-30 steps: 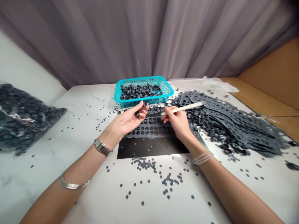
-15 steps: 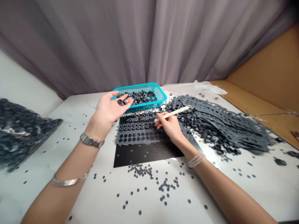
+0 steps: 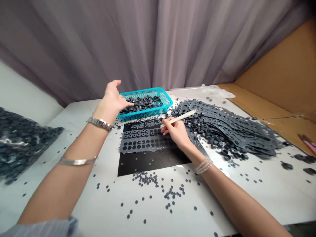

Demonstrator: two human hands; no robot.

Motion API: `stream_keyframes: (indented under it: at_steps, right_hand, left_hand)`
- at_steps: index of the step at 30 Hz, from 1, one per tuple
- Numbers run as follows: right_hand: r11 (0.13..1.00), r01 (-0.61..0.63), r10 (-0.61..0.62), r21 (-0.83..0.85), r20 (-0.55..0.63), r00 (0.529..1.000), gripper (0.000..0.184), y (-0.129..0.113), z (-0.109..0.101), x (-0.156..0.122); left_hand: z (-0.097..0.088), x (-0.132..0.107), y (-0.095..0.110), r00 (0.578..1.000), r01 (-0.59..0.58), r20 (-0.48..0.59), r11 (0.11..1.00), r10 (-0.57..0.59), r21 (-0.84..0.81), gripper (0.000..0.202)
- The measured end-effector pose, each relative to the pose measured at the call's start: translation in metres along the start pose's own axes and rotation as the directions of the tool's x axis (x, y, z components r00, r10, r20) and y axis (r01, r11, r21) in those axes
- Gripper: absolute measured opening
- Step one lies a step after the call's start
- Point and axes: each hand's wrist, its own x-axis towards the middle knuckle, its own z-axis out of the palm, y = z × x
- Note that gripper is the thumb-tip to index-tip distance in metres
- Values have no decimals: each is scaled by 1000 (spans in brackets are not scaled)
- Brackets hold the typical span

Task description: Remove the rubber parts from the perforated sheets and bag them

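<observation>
"Where's the left hand (image 3: pixel 115 99)?"
"Over the left end of the turquoise basket (image 3: pixel 148 114), grip wide, thumb (image 3: pixel 115 83) raised well apart."
"And the right hand (image 3: pixel 174 131)?"
"Its grip is closed around a pale stick (image 3: pixel 182 118) (slanting up to the right), over the holed sheet (image 3: pixel 139 139)."
"Where's that sheet?"
"On the black mat (image 3: pixel 148 163), in front of the basket of small black rings (image 3: pixel 147 104)."
</observation>
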Motion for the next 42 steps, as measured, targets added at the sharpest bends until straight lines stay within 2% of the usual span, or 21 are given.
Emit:
stream_keyframes:
  at_steps: [2,3,4,6,8,9,10,12,14,18,22,26,33,38,42]
  right_hand:
    - [1000,-18,18,-16,1,1000,30,-1,0,-1]
    - [999,-27,27,-21,2,1000,30,-3,1,-2]
    - [999,-33,34,-21,6,999,30,-5,2,-4]
    - [1000,-31,31,-4,22,999,30,-10,7,-8]
    - [1000,-12,11,16,37,999,30,-13,14,-13]
    - [1000,-2,1,15,45,999,30,-14,18,-15]
    - [1000,10,-10,1,49,999,30,-14,21,-16]
    - [996,37,-33,-75,58,998,29,-12,26,-17]
    - [980,68,-57,-185,64,996,29,-9,27,-17]
    - [945,90,-82,-315,39,996,31,-4,20,-13]
    - [947,76,-83,-313,-10,997,30,-1,13,-8]
    - [953,93,-108,-287,-38,993,30,-1,14,-9]
    - [951,118,-92,-285,105,990,32,-7,22,-19]
    - [935,126,-93,-331,113,989,32,-9,28,-19]
    - [904,129,-66,-407,164,984,26,-11,25,-16]
  left_hand:
    - [-4,-20,-15,992,-121,55,987,116,108,49]
    - [-6,-30,-23,974,-208,134,955,183,211,40]
    - [-8,-40,-31,943,-295,262,883,207,366,33]
    - [-15,-55,-46,861,-454,496,603,108,656,22]
    - [-24,-63,-60,804,-561,594,299,-29,772,19]
    - [-29,-63,-67,788,-592,612,188,-69,783,19]
    - [-34,-62,-73,779,-613,622,109,-84,783,21]
    - [-43,-59,-82,766,-638,637,21,-90,770,25]
    - [-48,-55,-88,753,-655,651,-14,-95,756,26]
    - [-47,-58,-88,742,-666,661,-12,-111,746,22]
    - [-41,-69,-80,750,-653,649,15,-129,757,18]
    - [-36,-79,-77,755,-655,652,-30,-73,755,19]
    - [-30,-83,-82,756,-655,654,-75,-39,752,22]
    - [-29,-82,-84,764,-645,645,-40,-13,763,20]
    - [-31,-75,-87,759,-651,651,0,-16,759,16]
